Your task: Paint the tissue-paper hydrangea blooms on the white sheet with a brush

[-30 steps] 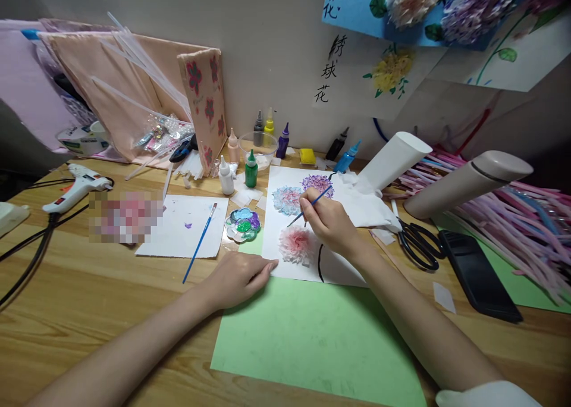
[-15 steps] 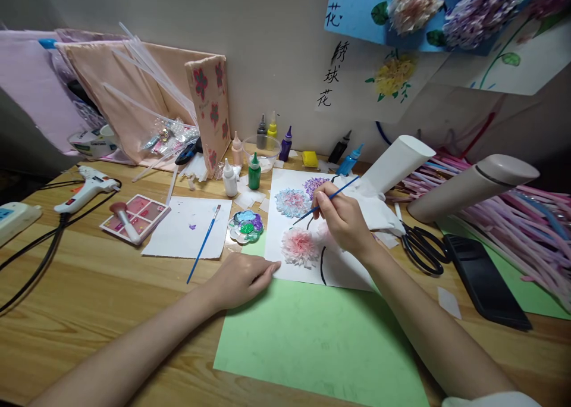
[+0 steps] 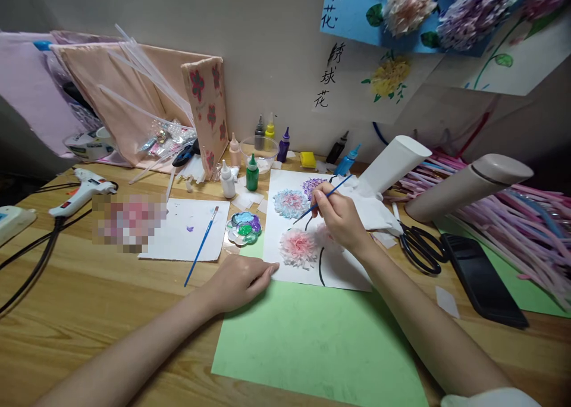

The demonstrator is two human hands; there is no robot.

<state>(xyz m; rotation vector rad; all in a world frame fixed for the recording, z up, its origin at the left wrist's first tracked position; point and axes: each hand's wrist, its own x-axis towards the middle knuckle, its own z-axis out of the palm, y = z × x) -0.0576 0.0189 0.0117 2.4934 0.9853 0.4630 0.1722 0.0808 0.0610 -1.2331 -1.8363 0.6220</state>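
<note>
In my right hand [image 3: 341, 219] is a thin blue paintbrush [image 3: 339, 185], pinched between thumb and fingers, its tip angled down to the left over the white sheet [image 3: 343, 273]. On that sheet are a pink paper flower [image 3: 298, 248], a blue-and-pink one [image 3: 289, 203] and a purple one [image 3: 313, 187]; another pale pink flower is partly hidden under my right hand. Black curved lines run down the paper. My left hand [image 3: 241, 279] lies palm down, open, its outstretched index finger touching the sheet's lower left edge. A paint palette [image 3: 244, 228] stands beyond it.
Beneath lies a green sheet [image 3: 307, 341]. Left are a second brush [image 3: 200, 247] on stained paper [image 3: 156, 246] and a glue gun [image 3: 82, 190]. Paint bottles [image 3: 252, 174] line the back. Right stand a grey bottle [image 3: 468, 187], black scissors [image 3: 423, 249] and a dark phone-like slab [image 3: 484, 282].
The camera view has shifted slightly. Both hands keep nearly the same place, and the brush tip is still above the sheet between the flowers. A blurred patch now covers the makeup palette at left.
</note>
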